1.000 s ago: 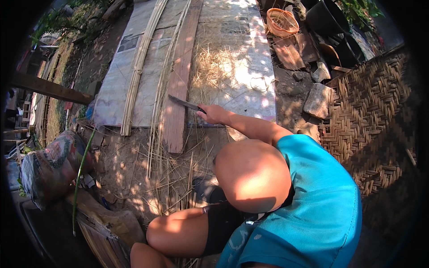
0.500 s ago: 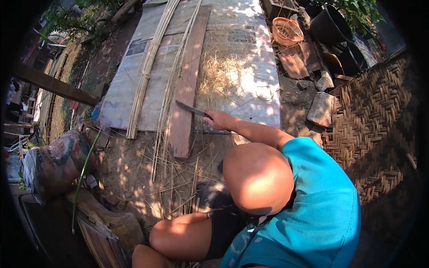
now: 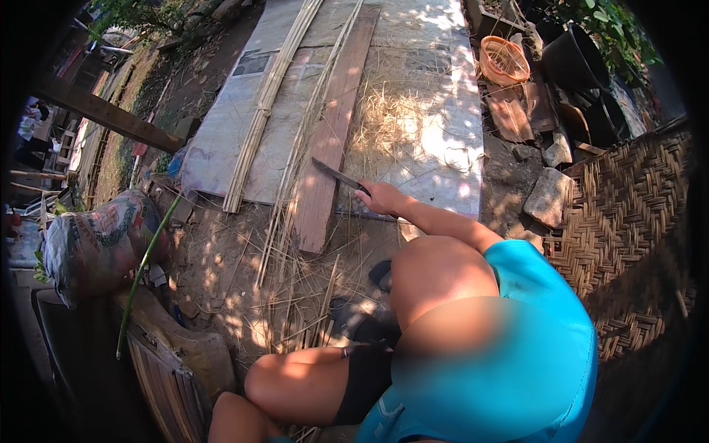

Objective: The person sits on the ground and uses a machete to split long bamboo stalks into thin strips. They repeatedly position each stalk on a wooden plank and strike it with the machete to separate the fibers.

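Note:
My right hand (image 3: 382, 199) is closed around the handle of a knife (image 3: 337, 176) with a long dark blade. That blade points up and left, its tip over the reddish wooden plank (image 3: 336, 136). Thin pale bamboo strips (image 3: 301, 151) run along the plank's left side. Farther left lies a bundle of bamboo strips (image 3: 258, 122), tied near its middle. My left hand does not show; only my bare legs (image 3: 299, 384) appear at lower left, and a bent knee (image 3: 439, 280) rises beside my right arm. Part of my teal shirt is blurred.
Straw-like shavings (image 3: 388, 125) lie on a pale sheet (image 3: 450, 111). At right stand an orange basket (image 3: 504, 60), a black bucket (image 3: 574, 59), a rock (image 3: 548, 197) and a woven bamboo panel (image 3: 620, 221). A stuffed sack (image 3: 103, 240) and green stalk (image 3: 144, 277) are at left.
The whole scene has shifted to the right in the picture as my head moved. My right hand still holds the knife at about the same place over the plank.

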A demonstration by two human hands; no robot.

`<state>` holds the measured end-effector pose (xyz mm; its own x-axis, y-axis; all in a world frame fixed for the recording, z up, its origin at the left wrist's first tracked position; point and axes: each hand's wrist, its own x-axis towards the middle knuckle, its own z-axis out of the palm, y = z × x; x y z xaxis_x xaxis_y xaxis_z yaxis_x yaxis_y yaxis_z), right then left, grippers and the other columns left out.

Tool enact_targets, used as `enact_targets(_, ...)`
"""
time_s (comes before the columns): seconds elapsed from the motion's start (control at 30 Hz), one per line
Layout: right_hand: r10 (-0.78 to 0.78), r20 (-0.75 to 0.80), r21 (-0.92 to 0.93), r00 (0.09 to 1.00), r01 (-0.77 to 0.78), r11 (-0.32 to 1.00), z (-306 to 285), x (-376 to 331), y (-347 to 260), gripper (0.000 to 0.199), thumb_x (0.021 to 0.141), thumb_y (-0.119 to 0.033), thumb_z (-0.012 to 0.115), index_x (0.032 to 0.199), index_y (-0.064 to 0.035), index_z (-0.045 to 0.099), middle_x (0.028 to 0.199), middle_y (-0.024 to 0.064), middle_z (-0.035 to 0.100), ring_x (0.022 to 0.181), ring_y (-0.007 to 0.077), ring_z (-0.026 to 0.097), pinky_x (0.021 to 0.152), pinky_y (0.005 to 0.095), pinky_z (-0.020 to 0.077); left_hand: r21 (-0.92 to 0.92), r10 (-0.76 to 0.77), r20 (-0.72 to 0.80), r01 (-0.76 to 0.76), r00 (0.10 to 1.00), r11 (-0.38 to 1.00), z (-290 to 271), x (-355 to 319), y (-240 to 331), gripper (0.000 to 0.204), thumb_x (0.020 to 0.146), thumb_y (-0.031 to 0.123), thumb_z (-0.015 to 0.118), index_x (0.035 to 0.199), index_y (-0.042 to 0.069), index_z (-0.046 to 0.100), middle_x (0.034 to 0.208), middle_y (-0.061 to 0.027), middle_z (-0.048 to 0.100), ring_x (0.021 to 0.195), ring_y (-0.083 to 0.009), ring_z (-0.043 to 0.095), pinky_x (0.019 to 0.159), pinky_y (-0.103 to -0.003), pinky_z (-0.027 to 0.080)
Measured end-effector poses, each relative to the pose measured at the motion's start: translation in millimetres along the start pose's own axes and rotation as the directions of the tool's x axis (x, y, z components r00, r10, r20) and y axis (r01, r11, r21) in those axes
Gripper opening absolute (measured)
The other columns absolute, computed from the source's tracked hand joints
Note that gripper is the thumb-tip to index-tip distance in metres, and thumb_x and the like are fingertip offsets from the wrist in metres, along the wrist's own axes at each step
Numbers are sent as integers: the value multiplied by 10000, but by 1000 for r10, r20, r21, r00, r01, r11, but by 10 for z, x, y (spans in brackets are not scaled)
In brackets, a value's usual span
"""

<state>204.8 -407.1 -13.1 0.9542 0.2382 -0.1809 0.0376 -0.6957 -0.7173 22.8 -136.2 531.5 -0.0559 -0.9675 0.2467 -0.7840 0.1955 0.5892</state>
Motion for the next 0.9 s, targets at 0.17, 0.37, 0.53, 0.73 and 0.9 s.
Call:
enact_targets(0.17,77,43,29,996,-79,996,-29,-58,-142,539,1060,-468,464,1408,-60,520,1142,334,679,1098,515,636,959,555,495,-248,-262,72,272,962,930,-322,-223,-90,399,501,126,557,836,-9,726,784,-92,686,654,-199,661,566,-318,526)
enact_targets(0.37,132,26,48,991,-133,990,65,-76,-15,577,1060,-471,471,1480,-75,469,1166,348,670,1124,533,625,983,545,497,-36,-961,-244,989,133,146,-94,-1704,-2567,357,1005,292,632,1191,-8,685,954,-127,727,906,-165,695,803,-343,542)
enact_targets(0.53,145,48,154,988,-151,976,110,-70,-117,546,1064,-430,488,1491,-90,462,1158,360,665,1117,535,631,965,527,512,33,-994,-90,997,-64,-68,1149,-2888,-4427,299,944,244,630,1133,52,760,1008,-149,773,974,-299,732,875,-423,562)
enact_targets(0.73,133,95,97,986,-143,985,-13,-62,-106,510,1063,-395,510,1474,-94,478,1012,319,707,993,523,672,887,532,526,-224,-896,-379,962,-231,-154,2476,-3156,-5530,258,931,186,585,1061,47,759,1048,-194,752,1050,-389,697,926,-481,545)
enact_targets(0.9,161,114,52,980,-167,985,-141,-78,-85,507,1064,-397,508,1463,-85,484,1002,330,701,980,527,673,877,534,527,-235,-907,-260,933,-330,-272,2751,-2805,-5798,356,908,172,615,1223,11,656,1227,-273,679,1157,-418,653,1003,-492,513)
